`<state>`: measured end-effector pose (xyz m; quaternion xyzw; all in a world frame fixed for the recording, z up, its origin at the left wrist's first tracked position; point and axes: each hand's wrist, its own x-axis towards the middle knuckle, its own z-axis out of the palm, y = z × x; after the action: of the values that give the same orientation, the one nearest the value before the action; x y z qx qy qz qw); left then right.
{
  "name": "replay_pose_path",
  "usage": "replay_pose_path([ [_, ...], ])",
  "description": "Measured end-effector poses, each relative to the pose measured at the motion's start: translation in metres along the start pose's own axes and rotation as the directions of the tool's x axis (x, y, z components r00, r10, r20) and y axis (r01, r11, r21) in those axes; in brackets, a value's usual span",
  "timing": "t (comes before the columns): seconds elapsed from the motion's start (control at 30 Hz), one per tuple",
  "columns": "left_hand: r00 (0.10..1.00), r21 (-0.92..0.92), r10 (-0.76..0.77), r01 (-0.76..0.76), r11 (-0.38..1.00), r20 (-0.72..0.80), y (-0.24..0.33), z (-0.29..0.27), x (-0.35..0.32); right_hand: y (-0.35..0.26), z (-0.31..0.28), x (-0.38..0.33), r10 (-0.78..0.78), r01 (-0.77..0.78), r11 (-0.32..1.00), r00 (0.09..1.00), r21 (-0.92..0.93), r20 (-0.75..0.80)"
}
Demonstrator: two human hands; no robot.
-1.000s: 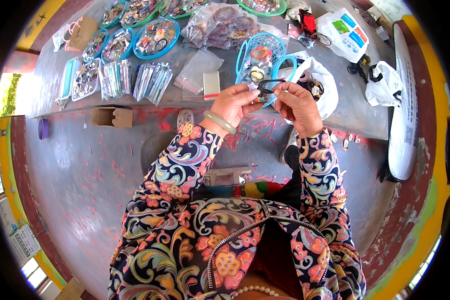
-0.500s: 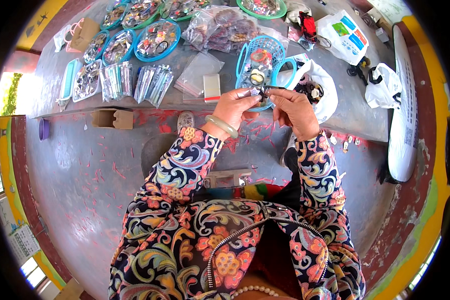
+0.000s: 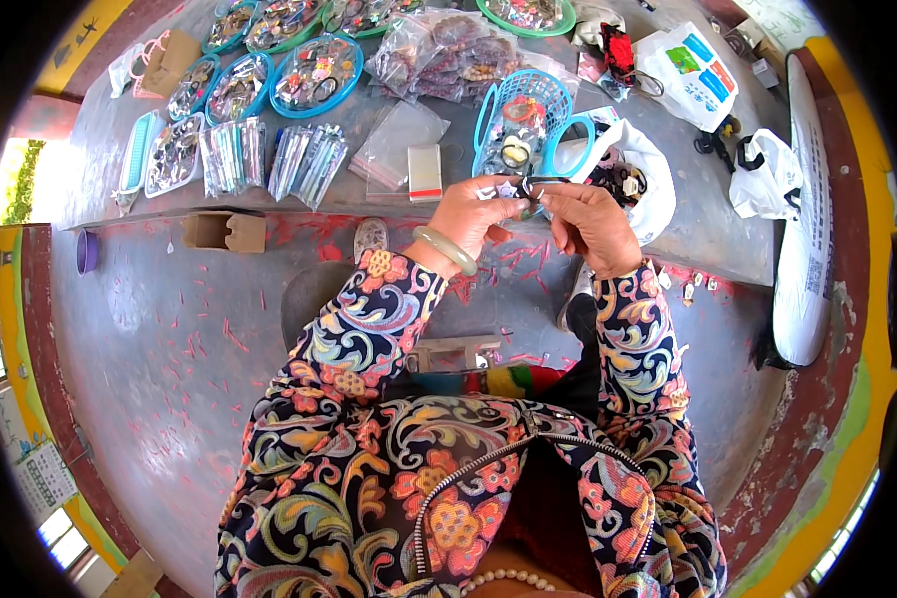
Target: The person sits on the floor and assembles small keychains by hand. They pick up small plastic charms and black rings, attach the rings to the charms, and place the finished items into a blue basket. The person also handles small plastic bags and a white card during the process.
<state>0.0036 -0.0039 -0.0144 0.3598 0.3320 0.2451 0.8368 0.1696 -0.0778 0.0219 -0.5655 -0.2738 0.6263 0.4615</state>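
Observation:
My left hand [image 3: 465, 214], with a pale green bangle at the wrist, pinches a dark hair tie with a small pale star charm [image 3: 506, 189]. My right hand [image 3: 598, 227] grips the dark band from the other side, thumb and fingertips pressed together. Both hands meet at the table's near edge, fingertips almost touching. Just beyond them stands a blue perforated basket [image 3: 548, 92] with coloured bands and trinkets inside. A white plastic bag [image 3: 658, 204] lies open to the right of my right hand, with dark bands and small pale pieces in it.
On the grey table [image 3: 389, 204] are round blue trays [image 3: 355, 88] of trinkets, packs of pens [image 3: 231, 159], clear bags of beads [image 3: 448, 55] and a small white box [image 3: 425, 171]. A cardboard box [image 3: 224, 232] sits left below the table edge. Red scraps litter the floor.
My fingers have shifted slightly on the hair tie, and the star charm now shows more plainly by my left fingertips. The hands stay in nearly the same place.

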Motion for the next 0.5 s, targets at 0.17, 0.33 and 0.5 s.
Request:
replay_pose_path([
  [0.17, 1.0, 0.054, 0.002, -0.003, 0.999, 0.011, 0.0014, -0.0004, 0.0, 0.005, -0.0041, 0.0026, 0.018, -0.021, 0.999, 0.997, 0.037, 0.077],
  [0.33, 0.997, 0.077, -0.043, 0.038, 0.996, 0.062, 0.001, -0.0049, 0.0004, 0.0034, -0.0011, 0.0016, 0.014, -0.027, 0.996, 0.988, 0.083, 0.153],
  [0.5, 0.994, 0.13, -0.062, 0.05, 0.99, 0.089, 0.0038, -0.0019, -0.0016, 0.0052, -0.0005, 0.0029, 0.012, -0.014, 1.0, 0.994, 0.015, 0.113],
])
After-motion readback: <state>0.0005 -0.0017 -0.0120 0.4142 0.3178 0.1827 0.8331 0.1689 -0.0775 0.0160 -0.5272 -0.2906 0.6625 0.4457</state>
